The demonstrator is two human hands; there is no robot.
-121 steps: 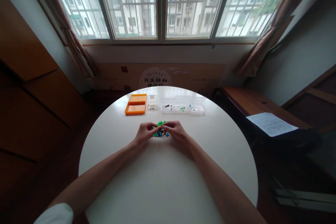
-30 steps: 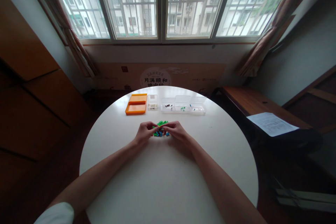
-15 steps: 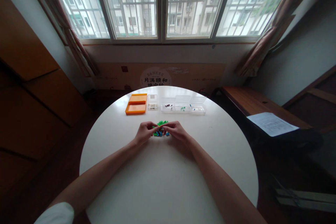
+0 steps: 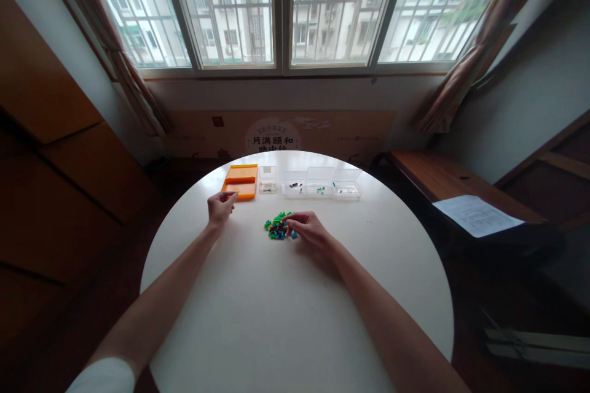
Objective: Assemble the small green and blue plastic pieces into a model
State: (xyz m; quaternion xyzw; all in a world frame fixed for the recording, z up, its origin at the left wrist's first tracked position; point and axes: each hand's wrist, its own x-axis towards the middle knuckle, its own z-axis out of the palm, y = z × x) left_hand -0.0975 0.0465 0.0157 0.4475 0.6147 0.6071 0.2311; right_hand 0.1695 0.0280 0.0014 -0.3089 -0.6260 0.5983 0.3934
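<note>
Pile of coloured pieces (image 4: 277, 228) between hands (image 4: 220, 207), nearer the right (image 4: 308, 227)

Bright backlt from window (image 4: 283, 12), v. dim sides, stretched pic edges

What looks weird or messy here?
The paper sheet on the wooden bench looks odd: it lies askew and seems to stick out past the edge. The small colourful pieces are just heaped loosely on the table; I see nothing broken.

The person's left hand (image 4: 221, 207) was at the near edge of the orange box (image 4: 244, 188); the right hand (image 4: 310, 226) was beside the small multicoloured pieces (image 4: 277, 228) on the white table (image 4: 286, 301).
</note>
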